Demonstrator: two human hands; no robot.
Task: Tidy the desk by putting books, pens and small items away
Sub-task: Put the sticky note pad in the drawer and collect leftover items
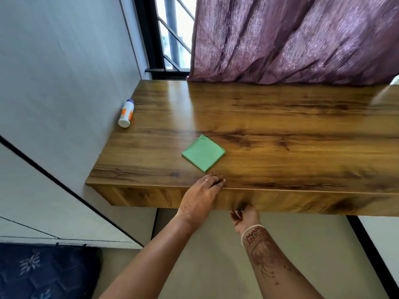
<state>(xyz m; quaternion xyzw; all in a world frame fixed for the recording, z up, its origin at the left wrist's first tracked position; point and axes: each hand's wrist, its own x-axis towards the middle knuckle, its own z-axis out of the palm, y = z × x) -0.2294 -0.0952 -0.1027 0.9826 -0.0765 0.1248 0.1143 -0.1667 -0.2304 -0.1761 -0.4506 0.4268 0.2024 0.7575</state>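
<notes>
A wooden table (pixel 280 117) runs from a pale wall (pixel 64 61) on the left across to the right. Its far edge meets a purple curtain (pixel 302 39) and a dark-framed window (pixel 172 35).

A green sticky-note pad (pixel 203 153) lies flat on the table near the front edge. It is turned so that one corner points towards the person. A white bottle (pixel 126 113) with an orange label lies on its side at the far left of the table, just beside the wall and well apart from the pad.

The left hand (pixel 203 195) rests over the near edge of the table, just short of the pad and not touching it. Its fingers (pixel 217 180) lie loosely extended on the wood and hold nothing; one wears a ring.

The right hand (pixel 245 216) is below the table, up against the lower edge of the front panel (pixel 302 201). Its fingers are hidden under that edge, so I cannot tell whether it grips anything. A thin band circles the wrist.

Below the table is a pale floor (pixel 216 266), with a dark blue patterned cloth (pixel 43 272) at the near left.
</notes>
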